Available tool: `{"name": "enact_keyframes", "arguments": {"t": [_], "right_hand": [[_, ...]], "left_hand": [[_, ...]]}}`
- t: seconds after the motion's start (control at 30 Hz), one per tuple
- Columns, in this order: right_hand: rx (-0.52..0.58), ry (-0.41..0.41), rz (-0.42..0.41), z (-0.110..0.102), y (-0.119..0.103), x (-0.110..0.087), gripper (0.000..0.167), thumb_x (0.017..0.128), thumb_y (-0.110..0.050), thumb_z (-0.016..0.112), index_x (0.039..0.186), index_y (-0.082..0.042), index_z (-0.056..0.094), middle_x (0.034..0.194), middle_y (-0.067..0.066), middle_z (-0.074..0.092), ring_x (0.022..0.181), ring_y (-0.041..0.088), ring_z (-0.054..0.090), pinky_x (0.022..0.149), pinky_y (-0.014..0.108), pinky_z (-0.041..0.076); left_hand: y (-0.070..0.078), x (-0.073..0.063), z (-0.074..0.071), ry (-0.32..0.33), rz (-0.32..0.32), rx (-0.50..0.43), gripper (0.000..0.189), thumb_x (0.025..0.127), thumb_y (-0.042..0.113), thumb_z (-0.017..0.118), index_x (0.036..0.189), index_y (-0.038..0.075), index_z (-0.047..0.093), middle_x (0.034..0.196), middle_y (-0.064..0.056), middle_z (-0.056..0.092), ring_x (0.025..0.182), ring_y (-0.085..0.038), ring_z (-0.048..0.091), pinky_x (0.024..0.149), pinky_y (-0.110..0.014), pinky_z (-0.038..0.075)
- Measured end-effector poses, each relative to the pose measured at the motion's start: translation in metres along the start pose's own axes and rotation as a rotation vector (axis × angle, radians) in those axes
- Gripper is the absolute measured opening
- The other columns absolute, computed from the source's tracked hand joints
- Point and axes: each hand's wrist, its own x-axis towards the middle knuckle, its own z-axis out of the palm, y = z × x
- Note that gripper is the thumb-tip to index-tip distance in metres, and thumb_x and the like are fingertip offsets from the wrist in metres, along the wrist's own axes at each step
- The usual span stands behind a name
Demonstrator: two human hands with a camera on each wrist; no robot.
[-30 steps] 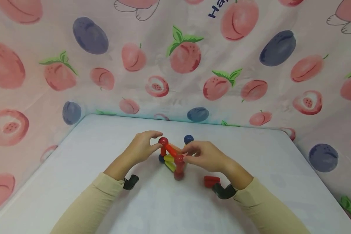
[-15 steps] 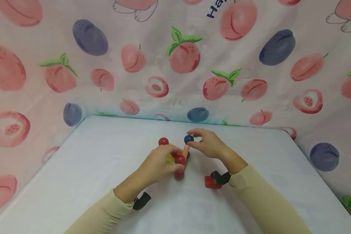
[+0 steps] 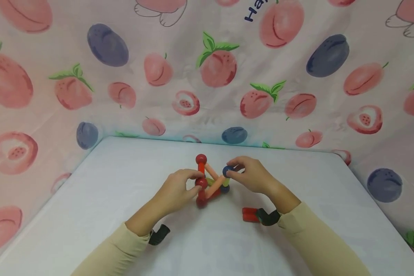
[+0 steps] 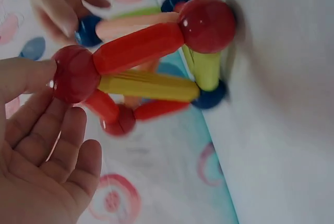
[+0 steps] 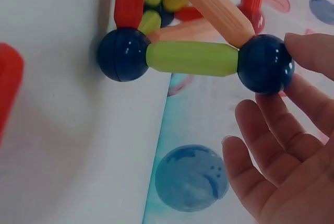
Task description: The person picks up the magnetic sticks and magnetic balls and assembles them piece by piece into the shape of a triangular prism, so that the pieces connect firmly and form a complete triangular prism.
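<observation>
A frame of plastic rods and balls stands on the white table. My left hand [image 3: 177,190] pinches its upper red ball [image 4: 75,74] between thumb and fingers; a red rod [image 4: 138,48] runs from that ball down to another red ball [image 4: 207,24]. With thumb and fingertips, my right hand [image 3: 250,174] grips the upper blue ball [image 5: 266,63]. A light green rod [image 5: 193,58] joins it to a lower blue ball [image 5: 123,54], and a peach rod [image 5: 211,7] slants away from it. At the far side rises one more red ball [image 3: 201,159].
Loose red rods [image 3: 250,215] lie on the white table [image 3: 124,165], close to the dark mount [image 3: 269,217] on my right wrist. Behind the table hangs a fruit-patterned cloth [image 3: 207,103].
First my left hand moved from the far red ball to the near one, and my right hand from there to the blue ball. Since then the frame has turned clockwise on the table.
</observation>
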Motion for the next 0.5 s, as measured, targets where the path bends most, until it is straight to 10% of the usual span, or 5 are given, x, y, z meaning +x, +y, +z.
{"name": "enact_keyframes", "arguments": {"t": [0.5], "right_hand": [[-0.009, -0.011, -0.009, 0.002, -0.004, -0.015, 0.031, 0.095, -0.019, 0.069, 0.123, -0.006, 0.067, 0.113, 0.003, 0.066, 0.101, 0.021, 0.063, 0.079, 0.035, 0.056]], "left_hand": [[-0.017, 0.009, -0.008, 0.004, -0.009, -0.024, 0.033, 0.091, 0.01, 0.075, 0.123, 0.003, 0.069, 0.109, -0.004, 0.071, 0.107, -0.023, 0.064, 0.094, -0.044, 0.051]]}}
